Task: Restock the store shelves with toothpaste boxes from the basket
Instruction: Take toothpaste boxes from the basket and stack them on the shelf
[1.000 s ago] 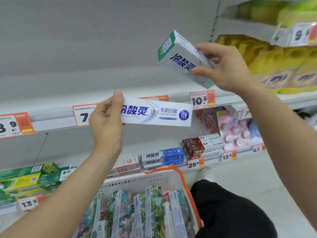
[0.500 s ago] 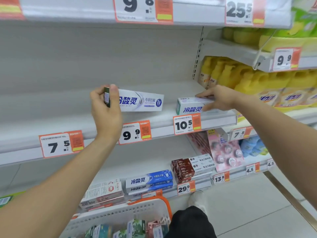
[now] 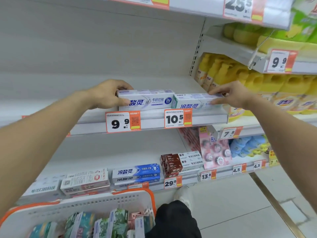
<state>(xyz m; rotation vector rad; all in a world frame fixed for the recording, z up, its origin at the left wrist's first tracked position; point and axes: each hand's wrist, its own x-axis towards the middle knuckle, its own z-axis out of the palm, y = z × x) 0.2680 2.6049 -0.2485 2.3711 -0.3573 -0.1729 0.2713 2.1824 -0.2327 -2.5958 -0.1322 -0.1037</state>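
Two toothpaste boxes lie lengthwise, end to end, along the front edge of the middle shelf (image 3: 202, 117). The left hand (image 3: 107, 95) grips the left end of the white and purple box (image 3: 149, 100), thumb against the front face and fingers curled over the top. This box sits directly above the 9.9 price tag (image 3: 123, 122). The right hand (image 3: 235, 95) holds the right end of the white and green box (image 3: 193, 102), fingers laid along its top edge and thumb on the front face. This box sits above the 10.5 price tag (image 3: 178, 118), and its left end touches the right end of the first box. Both arms reach forward from the bottom corners of the view. Below, at the lower left, a white basket (image 3: 85, 201) with orange handles holds more toothpaste boxes (image 3: 109, 224), standing on end and packed close together. The lower shelf (image 3: 187, 182) carries stacked blue and white boxes (image 3: 137, 172), red and white boxes (image 3: 85, 182) to their left, and brown and white boxes (image 3: 180, 162) to their right. Yellow bottles (image 3: 223, 71) fill the neighbouring bay on the right, at the same level as the hands. A dark trouser leg (image 3: 175, 219) and a light shoe (image 3: 183, 194) show on the tiled floor beside the basket
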